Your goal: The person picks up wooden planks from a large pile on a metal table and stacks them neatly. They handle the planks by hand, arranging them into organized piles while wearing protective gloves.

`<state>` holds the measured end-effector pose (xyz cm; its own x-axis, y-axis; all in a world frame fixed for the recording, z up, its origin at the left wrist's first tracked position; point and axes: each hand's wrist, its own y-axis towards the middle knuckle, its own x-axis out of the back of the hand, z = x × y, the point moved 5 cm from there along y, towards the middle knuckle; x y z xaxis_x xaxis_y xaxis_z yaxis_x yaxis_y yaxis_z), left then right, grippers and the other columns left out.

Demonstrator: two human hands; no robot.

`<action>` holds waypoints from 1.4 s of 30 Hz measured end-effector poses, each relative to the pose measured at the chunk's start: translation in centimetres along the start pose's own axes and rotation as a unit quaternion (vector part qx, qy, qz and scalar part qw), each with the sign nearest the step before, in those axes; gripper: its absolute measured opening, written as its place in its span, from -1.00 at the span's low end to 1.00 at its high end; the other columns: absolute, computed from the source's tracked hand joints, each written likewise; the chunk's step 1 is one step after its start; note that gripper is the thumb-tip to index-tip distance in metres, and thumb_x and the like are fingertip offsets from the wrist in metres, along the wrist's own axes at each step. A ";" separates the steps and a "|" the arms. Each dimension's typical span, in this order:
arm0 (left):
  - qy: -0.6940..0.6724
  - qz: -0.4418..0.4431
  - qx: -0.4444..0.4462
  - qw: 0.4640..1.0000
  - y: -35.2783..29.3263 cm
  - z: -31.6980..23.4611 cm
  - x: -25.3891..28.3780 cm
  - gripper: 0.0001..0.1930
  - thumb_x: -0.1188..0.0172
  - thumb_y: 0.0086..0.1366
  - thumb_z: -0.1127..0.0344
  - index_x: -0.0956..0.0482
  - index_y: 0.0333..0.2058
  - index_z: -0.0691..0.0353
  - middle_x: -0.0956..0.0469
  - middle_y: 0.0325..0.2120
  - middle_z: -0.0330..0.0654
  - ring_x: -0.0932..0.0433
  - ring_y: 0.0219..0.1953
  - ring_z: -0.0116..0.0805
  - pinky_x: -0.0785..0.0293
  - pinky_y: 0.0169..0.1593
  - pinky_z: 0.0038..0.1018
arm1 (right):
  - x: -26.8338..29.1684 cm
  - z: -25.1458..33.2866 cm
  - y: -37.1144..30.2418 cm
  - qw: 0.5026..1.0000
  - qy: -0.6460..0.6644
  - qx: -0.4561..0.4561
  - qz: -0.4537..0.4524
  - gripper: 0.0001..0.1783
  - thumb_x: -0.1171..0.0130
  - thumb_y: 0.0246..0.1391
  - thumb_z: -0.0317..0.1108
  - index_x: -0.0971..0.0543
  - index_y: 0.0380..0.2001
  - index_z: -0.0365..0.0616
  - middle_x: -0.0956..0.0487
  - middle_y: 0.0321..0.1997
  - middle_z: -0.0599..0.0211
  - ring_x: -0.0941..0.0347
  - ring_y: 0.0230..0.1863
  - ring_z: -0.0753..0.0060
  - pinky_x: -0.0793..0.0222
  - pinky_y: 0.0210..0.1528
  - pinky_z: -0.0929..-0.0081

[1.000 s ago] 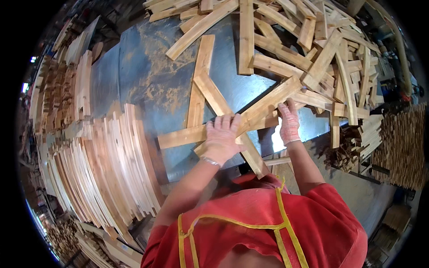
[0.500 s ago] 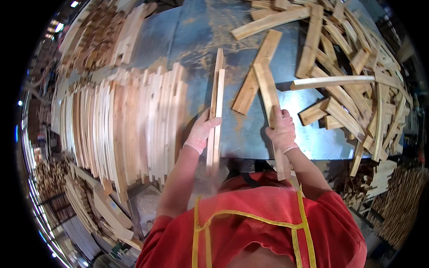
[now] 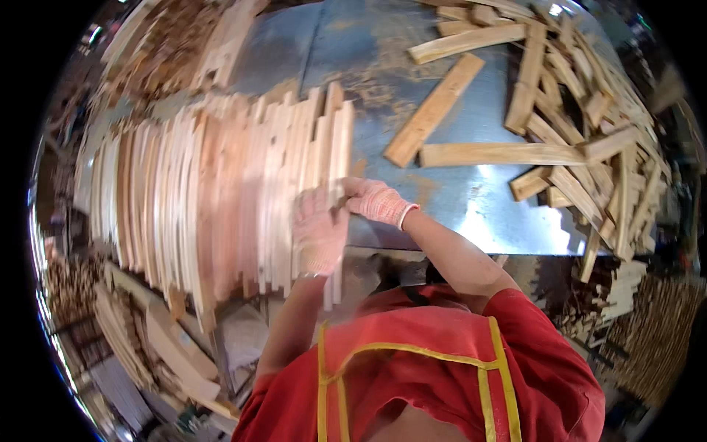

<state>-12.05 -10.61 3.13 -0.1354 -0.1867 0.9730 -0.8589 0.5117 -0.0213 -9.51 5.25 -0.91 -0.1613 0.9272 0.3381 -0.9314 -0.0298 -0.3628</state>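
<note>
A long row of narrow wooden boards (image 3: 243,191) stands packed side by side on the left of the metal table. Over the right end of this row rests my left hand (image 3: 321,230), in a pale work glove, its fingers stretched out and lying on the boards; motion blurs it a little. My right hand (image 3: 377,202), gloved too, reaches across from the right. Its fingers curl at the edge of the outermost board (image 3: 340,140), close beside my left fingertips. The fingertips of both hands partly hide each other.
On the metal table (image 3: 449,202), one board (image 3: 442,110) lies slanted and another board (image 3: 501,154) lies crosswise. A jumbled heap of boards (image 3: 574,132) covers the right side. More stacked wood (image 3: 169,44) is at the far left. Sawdust (image 3: 383,92) is scattered about the tabletop.
The upright pieces from my left hand now stand against the row's right end. My right hand has left its board and crossed leftward to the row. A board now lies crosswise mid-table.
</note>
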 end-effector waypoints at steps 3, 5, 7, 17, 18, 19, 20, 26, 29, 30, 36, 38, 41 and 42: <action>0.032 -0.024 -0.071 0.997 -0.8 -1.3 -0.6 -0.23 -0.32 0.29 -0.04 -0.36 0.37 0.22 -0.31 0.36 0.02 -0.22 0.45 0.10 -0.14 0.50 -0.01 | 7.8 -0.7 -6.2 0.979 0.029 0.028 -0.202 -0.41 -0.28 0.16 -0.14 -0.55 0.21 -0.18 -0.63 0.19 -0.10 -0.56 0.22 -0.14 -0.45 0.33 0.18; 0.033 -0.045 -0.143 0.988 -0.5 -4.5 0.5 -0.20 -0.41 0.20 -0.04 -0.40 0.32 0.27 -0.36 0.26 -0.02 -0.24 0.41 0.09 -0.18 0.48 -0.01 | 17.2 -3.8 -13.1 0.900 -0.119 0.075 -0.412 -0.37 -0.38 0.17 -0.23 -0.54 0.30 -0.12 -0.63 0.21 0.06 -0.54 0.27 0.12 -0.42 0.36 0.23; 0.049 -0.035 -0.176 0.982 1.1 -8.0 -0.5 -0.16 -0.46 0.14 -0.01 -0.38 0.32 0.25 -0.34 0.27 -0.05 -0.21 0.41 0.08 -0.16 0.48 -0.01 | 26.9 -11.6 -20.6 0.756 -0.221 0.024 -0.616 -0.33 -0.40 0.16 -0.22 -0.51 0.31 -0.21 -0.60 0.22 -0.03 -0.53 0.26 -0.03 -0.39 0.38 0.19; 0.121 0.146 -0.294 0.937 11.0 -26.6 -10.4 -0.21 -0.39 0.18 -0.02 -0.38 0.37 0.05 -0.44 0.25 -0.10 -0.36 0.34 0.02 -0.30 0.37 -0.06 | 41.0 -24.7 -31.5 0.646 -0.064 -0.392 -0.651 0.21 -0.45 -0.07 0.12 -0.14 0.56 -0.13 -0.40 0.39 -0.32 -0.37 0.41 -0.28 -0.30 0.45 0.08; 0.119 0.213 -0.255 0.935 11.7 -27.1 -10.3 -0.28 -0.36 0.20 0.01 -0.44 0.33 0.02 -0.48 0.20 -0.12 -0.42 0.27 0.02 -0.34 0.33 -0.05 | 40.7 -23.8 -30.9 0.636 -0.077 -0.399 -0.656 0.23 -0.46 -0.08 0.11 -0.13 0.57 -0.13 -0.39 0.40 -0.35 -0.37 0.41 -0.29 -0.30 0.45 0.08; 0.120 0.169 -0.264 0.942 12.4 -27.2 -9.1 -0.32 -0.36 0.20 0.02 -0.46 0.30 0.01 -0.49 0.17 -0.12 -0.46 0.23 0.01 -0.38 0.29 -0.06 | 40.4 -23.0 -31.2 0.649 -0.010 -0.351 -0.675 0.23 -0.50 -0.11 0.02 -0.12 0.56 -0.16 -0.40 0.38 -0.31 -0.39 0.38 -0.21 -0.33 0.42 0.12; 0.122 0.123 -0.274 0.946 13.2 -26.5 -7.5 -0.35 -0.36 0.20 0.04 -0.49 0.27 0.00 -0.50 0.14 -0.13 -0.49 0.19 0.01 -0.42 0.24 -0.08 | 40.2 -22.1 -31.5 0.654 0.059 -0.302 -0.691 0.24 -0.53 -0.14 -0.07 -0.12 0.56 -0.18 -0.41 0.37 -0.27 -0.41 0.36 -0.14 -0.36 0.39 0.16; 0.057 -0.045 -0.147 0.986 16.2 -18.2 -7.7 -0.19 -0.47 0.12 0.10 -0.41 0.35 0.10 -0.54 0.13 -0.04 -0.54 0.15 0.02 -0.55 0.13 -0.04 | 31.9 -19.7 -33.5 0.649 0.430 0.075 -0.623 -0.45 -0.21 0.14 -0.46 -0.35 0.21 -0.16 -0.52 0.01 0.27 -0.51 -0.05 0.38 -0.57 0.00 0.38; -0.074 0.128 -0.013 0.989 14.8 -17.6 -9.3 -0.02 -0.53 0.12 0.22 -0.22 0.47 0.19 -0.51 0.21 0.05 -0.54 0.21 -0.01 -0.56 0.15 -0.07 | 23.4 -18.6 -29.3 0.705 0.519 0.060 -0.480 -0.06 -0.35 -0.12 -0.49 -0.28 0.40 0.02 -0.41 -0.05 0.37 -0.49 -0.11 0.34 -0.63 0.02 0.20; -0.186 0.200 0.045 0.961 13.9 -19.6 -7.7 0.01 -0.53 0.13 0.27 -0.15 0.50 0.23 -0.49 0.25 0.08 -0.53 0.23 -0.03 -0.56 0.17 -0.11 | 20.8 -21.3 -27.0 0.719 0.536 0.101 -0.431 0.04 -0.29 -0.16 -0.58 -0.24 0.47 0.13 -0.40 -0.01 0.38 -0.50 -0.09 0.30 -0.64 0.00 0.16; -0.656 0.334 0.145 0.662 -1.4 -15.5 -9.3 0.00 -0.36 0.23 0.54 0.00 0.57 0.26 -0.38 0.36 0.00 -0.43 0.27 -0.22 -0.39 0.32 -0.35 | 11.9 -16.2 -17.0 0.803 0.522 -0.056 -0.282 -0.07 -0.23 0.05 -0.46 -0.21 0.53 -0.03 -0.51 0.10 0.24 -0.48 0.03 0.29 -0.51 0.08 0.20; -0.672 0.347 0.141 0.639 -6.1 -13.7 -7.7 -0.08 -0.26 0.30 0.49 0.01 0.56 0.29 -0.42 0.29 -0.09 -0.45 0.20 -0.28 -0.42 0.26 -0.43 | 10.8 -13.4 -14.2 0.958 0.185 -0.119 -0.183 -0.23 -0.18 0.21 -0.16 -0.32 0.45 -0.20 -0.65 0.09 0.07 -0.59 0.05 0.15 -0.50 0.14 0.24; -0.432 0.261 0.112 0.856 -9.7 -9.8 -4.8 -0.12 -0.29 0.34 0.19 -0.08 0.54 0.26 -0.36 0.35 -0.03 -0.39 0.30 -0.19 -0.29 0.39 -0.24 | 7.0 -9.0 -10.3 0.987 -0.023 -0.151 -0.046 -0.25 -0.14 0.19 0.06 -0.46 0.27 -0.31 -0.66 0.09 -0.17 -0.62 0.08 -0.12 -0.47 0.20 0.10; -0.190 0.160 0.036 0.968 -9.8 -7.9 -5.1 -0.11 -0.30 0.33 0.10 -0.11 0.52 0.25 -0.34 0.38 0.00 -0.37 0.33 -0.14 -0.24 0.43 -0.17 | 5.3 -8.3 -9.2 0.987 -0.055 -0.142 -0.052 -0.24 -0.14 0.18 0.10 -0.49 0.22 -0.33 -0.65 0.12 -0.22 -0.61 0.11 -0.20 -0.46 0.22 0.06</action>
<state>0.95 -8.07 0.15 -0.5605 -0.3299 0.7596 -0.7729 0.5377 -0.3369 0.92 13.55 -3.04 -0.1190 0.8734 0.4722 -0.8179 0.1834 -0.5453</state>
